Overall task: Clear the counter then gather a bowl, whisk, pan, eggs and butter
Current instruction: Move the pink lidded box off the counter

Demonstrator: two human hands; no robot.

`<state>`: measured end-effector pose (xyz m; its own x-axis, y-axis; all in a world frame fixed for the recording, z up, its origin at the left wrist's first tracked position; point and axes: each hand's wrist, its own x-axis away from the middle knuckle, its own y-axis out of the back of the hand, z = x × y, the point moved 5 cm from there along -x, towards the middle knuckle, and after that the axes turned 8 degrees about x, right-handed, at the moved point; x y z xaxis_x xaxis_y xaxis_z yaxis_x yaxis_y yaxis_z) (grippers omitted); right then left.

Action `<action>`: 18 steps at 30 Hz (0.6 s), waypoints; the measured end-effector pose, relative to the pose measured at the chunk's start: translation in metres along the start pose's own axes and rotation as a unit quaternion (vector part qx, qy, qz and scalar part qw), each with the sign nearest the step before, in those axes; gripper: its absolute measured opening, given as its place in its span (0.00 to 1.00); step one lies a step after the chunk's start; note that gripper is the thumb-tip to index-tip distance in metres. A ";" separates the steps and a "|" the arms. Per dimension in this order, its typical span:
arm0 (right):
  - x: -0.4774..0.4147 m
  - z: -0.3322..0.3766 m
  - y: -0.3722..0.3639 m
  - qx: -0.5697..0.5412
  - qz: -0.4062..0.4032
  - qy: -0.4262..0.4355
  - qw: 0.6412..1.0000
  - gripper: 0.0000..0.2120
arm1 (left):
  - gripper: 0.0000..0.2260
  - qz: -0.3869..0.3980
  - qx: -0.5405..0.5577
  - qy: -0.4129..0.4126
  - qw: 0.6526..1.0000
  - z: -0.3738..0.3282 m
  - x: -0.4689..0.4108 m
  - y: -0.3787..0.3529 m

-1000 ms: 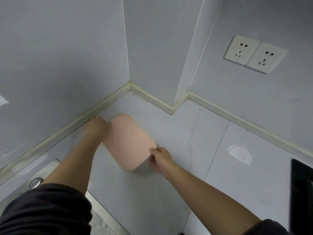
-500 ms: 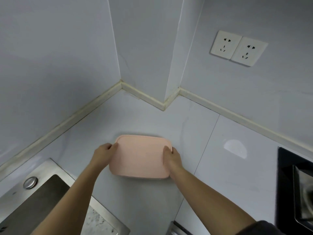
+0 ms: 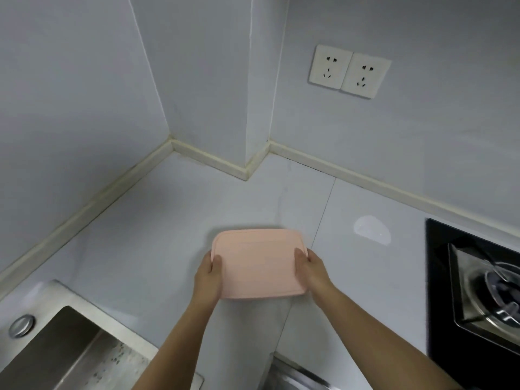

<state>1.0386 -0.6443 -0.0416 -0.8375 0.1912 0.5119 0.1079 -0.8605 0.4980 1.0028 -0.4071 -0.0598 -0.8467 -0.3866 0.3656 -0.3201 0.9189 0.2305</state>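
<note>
A flat pink rectangular board [image 3: 259, 263] with rounded corners lies level just above or on the white counter [image 3: 157, 220], near its middle. My left hand [image 3: 209, 275] grips its left edge, thumb on top. My right hand [image 3: 312, 270] grips its right edge the same way. Whether the board rests on the counter or hovers a little over it I cannot tell. No bowl, whisk, pan, eggs or butter are in view.
A steel sink [image 3: 64, 350] with a round knob [image 3: 21, 325] sits at the lower left. A black gas hob [image 3: 475, 288] with a steel burner lies at the right edge. Two wall sockets [image 3: 349, 70] are on the back wall. A wall column juts into the counter corner.
The board was tilted near the back corner a second ago. Both hands have turned it level and drawn it toward me, to the middle of the counter.
</note>
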 end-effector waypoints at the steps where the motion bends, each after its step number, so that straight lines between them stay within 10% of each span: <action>1: 0.001 -0.008 0.011 -0.006 -0.010 -0.005 1.000 0.19 | 0.18 0.016 -0.003 -0.004 1.000 -0.002 0.003 -0.012; 18: 0.070 -0.155 0.121 -0.212 -0.089 -0.096 0.968 0.15 | 0.17 0.192 0.037 0.042 0.980 -0.007 0.110 -0.137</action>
<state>0.9102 -0.8081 -0.0539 -0.7032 0.4040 0.5850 -0.2930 -0.9144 0.2794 0.9565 -0.5759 -0.0450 -0.8739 -0.0140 0.4858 -0.0177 0.9998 -0.0032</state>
